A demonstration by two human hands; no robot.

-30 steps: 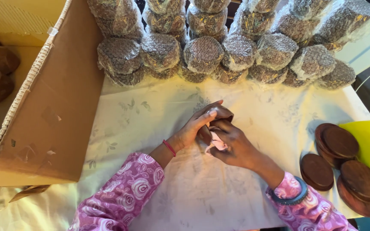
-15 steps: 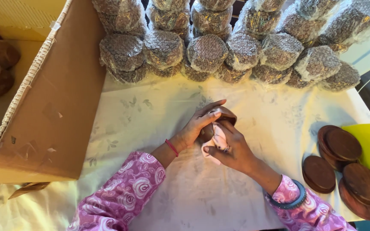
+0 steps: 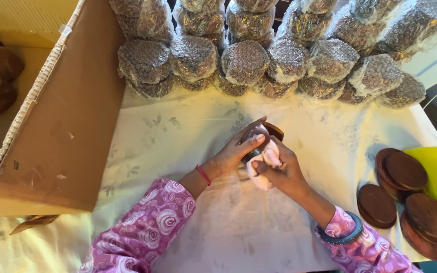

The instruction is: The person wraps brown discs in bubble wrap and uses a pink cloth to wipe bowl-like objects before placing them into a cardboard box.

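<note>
Brown wooden piece (image 3: 271, 130) gripped by the left hand (image 3: 236, 151), just below the bubble-wrapped bundles (image 3: 244, 63); right hand (image 3: 281, 172) clamps a pale cloth (image 3: 265, 161) against it. Wooden discs (image 3: 405, 194) lie to the right, cardboard box (image 3: 51, 131) to the left.

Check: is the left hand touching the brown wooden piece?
Touching. The head view shows the left hand with its fingers wrapped over the brown wooden piece, while the right hand presses a pale cloth against it.

Both hands — brown wooden piece (image 3: 270, 131), pink cloth (image 3: 264, 164) between.
</note>
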